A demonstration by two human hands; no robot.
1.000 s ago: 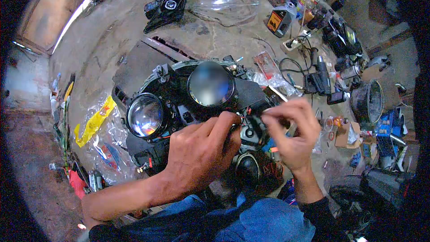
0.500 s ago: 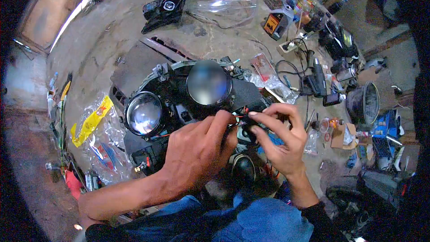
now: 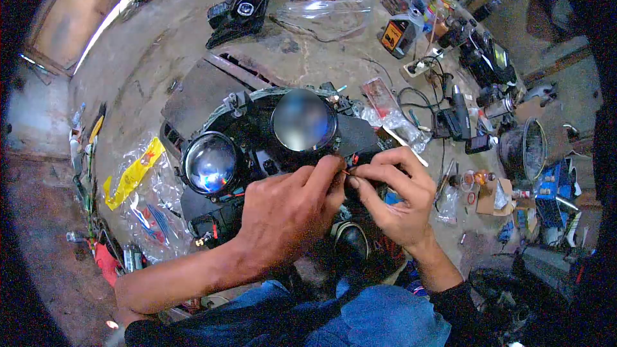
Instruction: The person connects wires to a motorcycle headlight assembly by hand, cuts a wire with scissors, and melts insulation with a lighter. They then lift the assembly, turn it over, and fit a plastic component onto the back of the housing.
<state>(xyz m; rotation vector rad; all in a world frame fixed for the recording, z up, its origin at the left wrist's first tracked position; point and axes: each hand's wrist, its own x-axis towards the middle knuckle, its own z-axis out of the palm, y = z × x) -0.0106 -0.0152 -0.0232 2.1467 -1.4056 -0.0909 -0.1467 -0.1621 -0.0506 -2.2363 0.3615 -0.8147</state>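
Observation:
My left hand is closed, its fingertips pinching a thin reddish wire in front of a black headlight assembly. From the right, my right hand pinches the same wire between thumb and forefinger, close to my left fingertips. The assembly lies on the floor with two round lenses: a glossy left lens and a right lens whose face looks blurred. Red-tipped connectors show at its lower left edge. My left fingers partly hide the wire.
A clear plastic bag with a yellow strip lies left. On the right are a heat gun, a power strip, a metal bowl and a blue box. Farther back stand an oil bottle and a black lamp unit.
My right fingertips have moved slightly left and down, nearer my left fingertips. Both hands stay closed at the wire. The whole view has shifted slightly.

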